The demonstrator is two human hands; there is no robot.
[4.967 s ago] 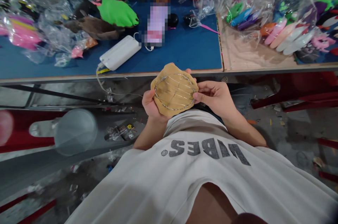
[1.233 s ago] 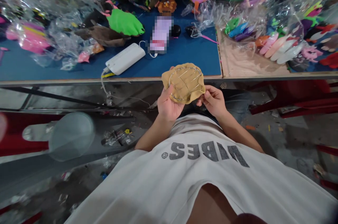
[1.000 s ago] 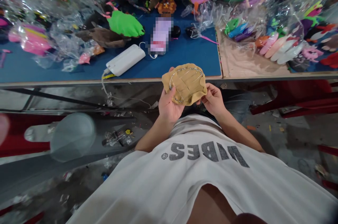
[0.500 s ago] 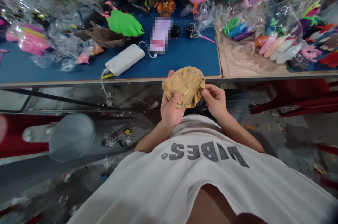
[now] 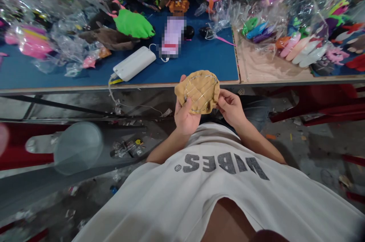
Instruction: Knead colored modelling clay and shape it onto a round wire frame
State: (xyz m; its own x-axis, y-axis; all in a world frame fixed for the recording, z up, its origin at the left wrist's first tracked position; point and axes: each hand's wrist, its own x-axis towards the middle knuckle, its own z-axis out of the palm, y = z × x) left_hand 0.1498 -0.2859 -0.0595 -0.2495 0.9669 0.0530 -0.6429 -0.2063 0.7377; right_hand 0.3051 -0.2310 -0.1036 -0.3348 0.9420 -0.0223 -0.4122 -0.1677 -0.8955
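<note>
One blue counter (image 5: 205,69) is seen beyond two forearms (image 5: 167,144), which are reached forward, and near its front edge a tan sheet (image 5: 203,89) with a wire frame (image 5: 201,94) on its face is held up in the air. By the left hand (image 5: 186,117), turned palm upward, the sheet is gripped with the thumb on top, while its ruffled right edge is pinched in the fingers (image 5: 222,102) of the right hand (image 5: 232,108). The step in hand is judged to be the folding of this edge over the wire frame; next, small pinches along the rim seem required.

one tan disc (image 5: 200,92), one powerbank (image 5: 135,63)
</note>
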